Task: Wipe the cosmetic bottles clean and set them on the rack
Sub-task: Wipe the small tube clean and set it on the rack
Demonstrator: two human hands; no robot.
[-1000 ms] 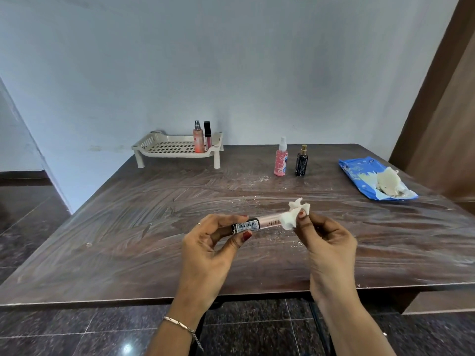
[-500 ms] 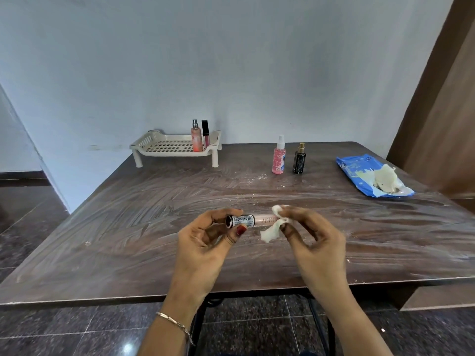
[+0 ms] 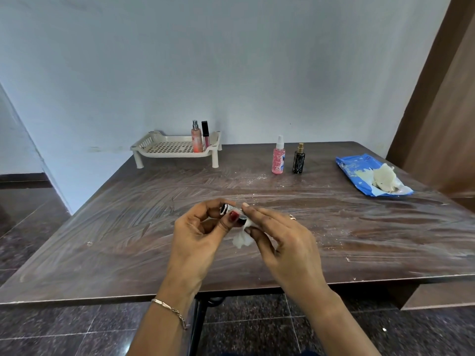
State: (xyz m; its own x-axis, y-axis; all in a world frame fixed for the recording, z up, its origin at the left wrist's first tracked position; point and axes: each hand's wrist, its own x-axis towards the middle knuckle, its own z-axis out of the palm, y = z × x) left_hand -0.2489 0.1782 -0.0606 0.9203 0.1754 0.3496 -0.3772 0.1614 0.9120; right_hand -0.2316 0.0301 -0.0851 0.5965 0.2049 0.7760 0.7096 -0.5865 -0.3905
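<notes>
My left hand (image 3: 199, 232) pinches the black-capped end of a small cosmetic tube (image 3: 229, 209) above the near middle of the table. My right hand (image 3: 282, 235) wraps a white wipe (image 3: 241, 238) around the rest of the tube, hiding its body. A cream rack (image 3: 164, 147) stands at the far left with a peach spray bottle (image 3: 196, 137) and a dark-capped lip gloss tube (image 3: 205, 133) upright in its right corner. A pink spray bottle (image 3: 278, 156) and a black bottle with a gold cap (image 3: 298, 159) stand on the table at the far middle.
The brown table (image 3: 128, 227) shows white wiping streaks and crumbs. A blue wipes pack (image 3: 359, 173) with a crumpled wipe (image 3: 384, 179) on it lies at the far right. A wooden panel rises on the right; dark tiled floor lies below.
My right hand slid the wipe leftward along the tube toward the capped end, now covering the pink body. Both hands have drawn closer together.
</notes>
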